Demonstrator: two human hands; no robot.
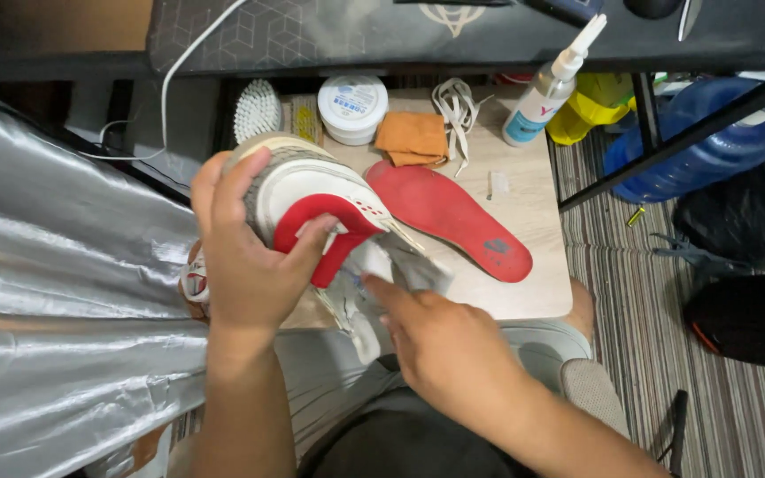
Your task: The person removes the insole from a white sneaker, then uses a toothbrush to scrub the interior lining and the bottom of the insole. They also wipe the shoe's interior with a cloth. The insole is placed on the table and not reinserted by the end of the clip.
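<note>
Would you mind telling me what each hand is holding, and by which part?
The left hand grips the sneaker around its heel. The right hand touches its opening; whether it holds anything cannot be told.

Even, moderately bright indoor light is falling from above onto the wooden tabletop (524,204), which is showing only soft, short shadows. Glare is streaking across the silver sheet (55,292) at left. The upper corners and the area under the dark shelf (453,35) are staying dim. Focus is holding sharp at centre; wide-angle distortion is bending lines near the edges.
</note>
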